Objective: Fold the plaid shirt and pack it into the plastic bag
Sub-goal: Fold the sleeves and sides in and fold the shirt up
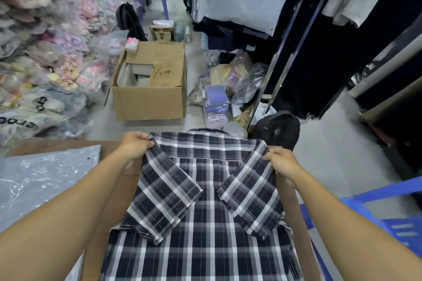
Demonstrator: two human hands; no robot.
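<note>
Folding the shirt: sleeves are in, sides come next.

The shirt [205,201] lies back-up on the brown counter [109,207]. The left hand [137,145] and right hand [282,163] each pinch a shoulder, fingers closed on the cloth. The bag [36,180] lies flat, just left of the shirt. I think the sides must fold in evenly next.

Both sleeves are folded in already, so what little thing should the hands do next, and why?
Probably let go of the shoulders and fold the hem up toward the collar. The plaid shirt lies back-up with both sleeves crossed inward, the left hand and right hand pinching its shoulders, and the plastic bag waits beside it.
</note>
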